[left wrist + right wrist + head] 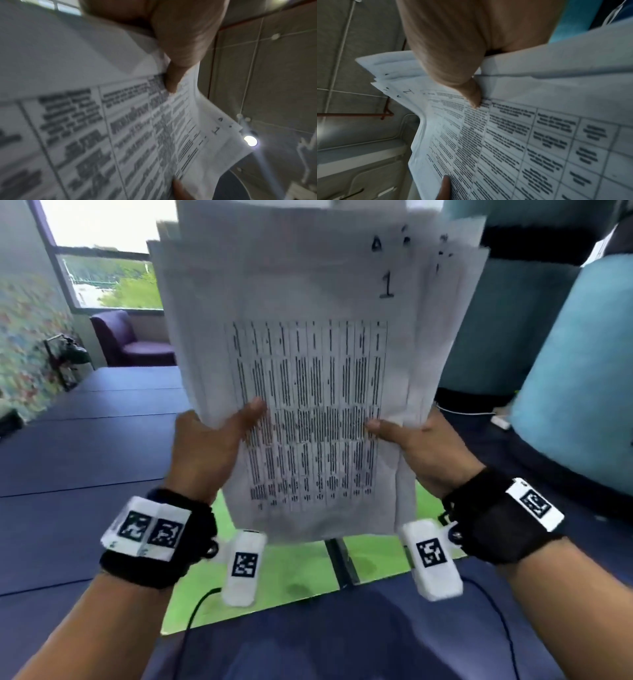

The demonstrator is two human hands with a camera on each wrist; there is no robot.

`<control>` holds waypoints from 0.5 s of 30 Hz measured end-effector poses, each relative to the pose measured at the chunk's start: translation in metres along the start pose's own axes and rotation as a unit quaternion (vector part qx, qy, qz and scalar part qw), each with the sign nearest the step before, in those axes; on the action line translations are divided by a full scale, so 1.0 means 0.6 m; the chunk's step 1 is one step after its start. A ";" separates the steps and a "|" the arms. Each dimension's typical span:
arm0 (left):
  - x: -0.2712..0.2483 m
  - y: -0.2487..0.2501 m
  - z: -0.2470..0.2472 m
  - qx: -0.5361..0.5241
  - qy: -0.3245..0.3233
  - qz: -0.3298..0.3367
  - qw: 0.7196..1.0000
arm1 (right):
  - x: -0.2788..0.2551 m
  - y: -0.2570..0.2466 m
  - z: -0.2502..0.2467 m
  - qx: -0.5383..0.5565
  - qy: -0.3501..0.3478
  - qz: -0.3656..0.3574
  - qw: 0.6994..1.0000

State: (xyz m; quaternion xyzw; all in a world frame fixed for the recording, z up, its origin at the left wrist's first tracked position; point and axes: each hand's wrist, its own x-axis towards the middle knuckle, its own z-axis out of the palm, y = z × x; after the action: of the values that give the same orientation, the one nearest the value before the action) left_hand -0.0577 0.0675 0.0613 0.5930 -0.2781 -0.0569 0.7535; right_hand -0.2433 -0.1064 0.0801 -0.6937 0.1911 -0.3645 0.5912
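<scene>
Thumbs of the left hand (209, 450) and right hand (424, 455) clamp a sheaf of papers (308, 364) at its lower side edges, upright above the green mat (301, 573). Light, floppy and slippery, its fanned sheets likely need a firm pinch at both sides.

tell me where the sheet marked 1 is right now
In the head view, the sheet marked 1 fronts the paper stack, held up mid-frame between the left hand and right hand, above the green mat.
</scene>
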 end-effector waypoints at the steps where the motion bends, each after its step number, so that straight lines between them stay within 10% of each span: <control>1: 0.007 0.012 -0.018 0.011 -0.002 0.026 1.000 | 0.004 -0.003 0.015 0.014 0.021 -0.014 1.000; 7: 0.032 0.001 -0.100 0.056 -0.010 0.078 0.995 | 0.002 0.009 0.086 0.046 0.049 -0.044 0.997; 15: 0.027 -0.026 -0.160 0.047 0.012 -0.055 0.997 | 0.008 0.047 0.131 -0.007 -0.064 -0.034 0.997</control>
State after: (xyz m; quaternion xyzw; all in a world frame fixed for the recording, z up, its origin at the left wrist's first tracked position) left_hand 0.0064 0.1389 0.0389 0.6426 -0.2383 -0.0781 0.7240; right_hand -0.1777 -0.0626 0.0519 -0.7260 0.1313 -0.3377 0.5845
